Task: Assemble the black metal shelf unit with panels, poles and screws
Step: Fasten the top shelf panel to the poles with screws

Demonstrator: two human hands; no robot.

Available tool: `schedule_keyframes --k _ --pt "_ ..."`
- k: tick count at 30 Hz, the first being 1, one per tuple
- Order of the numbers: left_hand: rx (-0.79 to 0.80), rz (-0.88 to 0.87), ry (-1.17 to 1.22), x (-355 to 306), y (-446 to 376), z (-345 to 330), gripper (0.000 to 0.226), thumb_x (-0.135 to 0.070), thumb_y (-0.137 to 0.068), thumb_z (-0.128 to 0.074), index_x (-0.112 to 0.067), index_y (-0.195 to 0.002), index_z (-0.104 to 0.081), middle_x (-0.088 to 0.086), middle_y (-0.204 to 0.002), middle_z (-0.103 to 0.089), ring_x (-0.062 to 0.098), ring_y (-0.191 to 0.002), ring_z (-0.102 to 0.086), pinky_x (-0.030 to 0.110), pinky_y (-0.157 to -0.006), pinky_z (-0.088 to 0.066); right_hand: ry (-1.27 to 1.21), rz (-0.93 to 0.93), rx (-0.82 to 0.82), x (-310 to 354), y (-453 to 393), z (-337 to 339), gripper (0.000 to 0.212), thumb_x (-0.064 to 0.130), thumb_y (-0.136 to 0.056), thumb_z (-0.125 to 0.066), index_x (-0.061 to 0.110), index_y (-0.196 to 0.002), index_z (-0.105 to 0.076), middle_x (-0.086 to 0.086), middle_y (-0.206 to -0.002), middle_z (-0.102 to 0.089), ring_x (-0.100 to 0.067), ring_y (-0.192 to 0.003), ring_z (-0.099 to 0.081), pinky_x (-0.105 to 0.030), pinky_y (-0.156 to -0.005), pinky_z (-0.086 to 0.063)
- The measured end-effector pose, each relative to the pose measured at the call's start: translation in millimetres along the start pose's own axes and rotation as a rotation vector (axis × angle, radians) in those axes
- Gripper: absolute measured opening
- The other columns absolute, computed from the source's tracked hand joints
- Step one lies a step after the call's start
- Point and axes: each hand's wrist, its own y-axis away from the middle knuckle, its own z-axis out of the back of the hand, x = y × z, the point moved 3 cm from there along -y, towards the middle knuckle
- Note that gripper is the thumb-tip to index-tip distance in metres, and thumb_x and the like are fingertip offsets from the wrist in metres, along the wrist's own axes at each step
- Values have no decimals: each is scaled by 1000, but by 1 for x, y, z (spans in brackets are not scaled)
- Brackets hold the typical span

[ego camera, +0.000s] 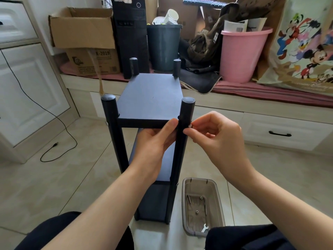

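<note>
1. While the black metal shelf unit (151, 98) stands upright on the beige tiled floor (63, 177), its top panel sits between four round black poles, and lower panels show below it.
2. At the left, a thin black cable (54, 114) lies loose on the floor near the white cabinet (32, 83).
3. The left hand (155, 139) comes from under the top panel; its thumb presses on the front edge of this panel, just beside the front right pole (182, 141), and the other fingers curl below the panel, so it grips the panel.
4. The right hand (216, 138) pinches a small silver screw (189, 126) between thumb and index finger, against the right side of the same pole, at the height of the top panel.
5. To the right of the shelf's base, a translucent grey plastic tray (216, 195) stands on the floor and holds some screws and a small flat spanner (204, 228).
</note>
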Motion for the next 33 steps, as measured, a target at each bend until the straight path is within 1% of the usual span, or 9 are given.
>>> schedule_keyframes --k 4,8,15,18,22,25,27,30,33 --pt "1 2 -22 0 1 0 47 -31 -87 -67 0 -123 -65 14 -115 -74 29 -110 -70 36 -98 -55 -18 -5 4 1 3 2 13 7 -83 -78 14 -87 -68 3 -77 -74 -13 -70 -72 -33 -72 -60" --pt "-11 7 -34 -1 2 -1 49 -32 -87 -67 1 -123 -65 14 -115 -74 30 -110 -71 41 -101 -54 -63 -6 29 3 2 2 11 2 -85 -74 11 -84 -68 -1 -76 -74 -14 -65 -71 -32 -69 -60" --pt "-17 -1 -20 -3 2 1 45 -28 -88 -67 0 -122 -65 16 -115 -74 31 -109 -71 35 -95 -56 -87 -10 39 1 -2 -1 13 3 -85 -74 14 -80 -68 1 -74 -74 -13 -68 -72 -24 -66 -57" --pt "0 -2 -25 -4 2 1 38 -28 -88 -67 -5 -118 -67 14 -113 -75 30 -108 -72 31 -91 -57 -202 -143 79 -6 -5 -1 8 11 -83 -77 13 -80 -70 -2 -75 -75 -12 -72 -72 -19 -63 -54" --pt "-20 19 -40 -7 2 1 45 -28 -84 -68 -4 -122 -66 13 -115 -74 28 -109 -71 32 -93 -57 -225 -276 83 -15 -9 2 19 25 -78 -83 21 -91 -70 4 -80 -73 -10 -72 -68 -23 -66 -58" --pt "-30 53 -104 -10 5 1 48 -32 -84 -68 -8 -125 -65 9 -114 -75 25 -108 -72 33 -94 -57 -256 -264 138 -15 -12 2 26 20 -80 -81 22 -104 -69 4 -93 -74 -12 -86 -72 -27 -74 -59" --pt "-66 95 -256 -14 7 3 47 -45 -80 -68 -20 -120 -68 -2 -108 -77 16 -103 -73 35 -95 -57 -291 -270 213 -15 -13 0 28 17 -85 -77 20 -111 -67 2 -100 -75 -14 -94 -72 -29 -79 -59" --pt "-113 135 -677 -28 11 11 37 -62 -78 -63 -30 -94 -72 -9 -93 -77 11 -94 -72 35 -93 -56 -328 -304 275 -18 -16 -1 30 16 -87 -74 21 -116 -66 1 -104 -76 -15 -100 -71 -32 -86 -59" --pt "-126 -99 -1188 -44 19 17 27 -46 -89 -67 -24 -75 -74 -11 -69 -72 10 -74 -71 33 -74 -56 -379 -365 299 -23 -17 -1 36 16 -86 -75 23 -120 -65 -2 -108 -75 -17 -104 -71 -39 -93 -56"
